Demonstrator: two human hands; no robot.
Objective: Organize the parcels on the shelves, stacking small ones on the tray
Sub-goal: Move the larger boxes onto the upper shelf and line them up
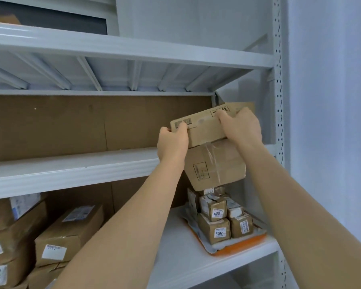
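I have both hands on the flat box [202,127] at the middle shelf [71,167], left hand [172,143] curled round its near-left corner, right hand [243,127] clamped over its right end; it sits tilted atop a taped box [215,163], possibly overhanging the edge. I judge sorting partly done: the tray [242,246] below already holds stacked small parcels [217,217], while big boxes [69,232] crowd the lower left.

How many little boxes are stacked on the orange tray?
5 show clearly on the orange tray: box 2002 front left, another front right, box 2007 on top, one beside it, one behind. More may be hidden.
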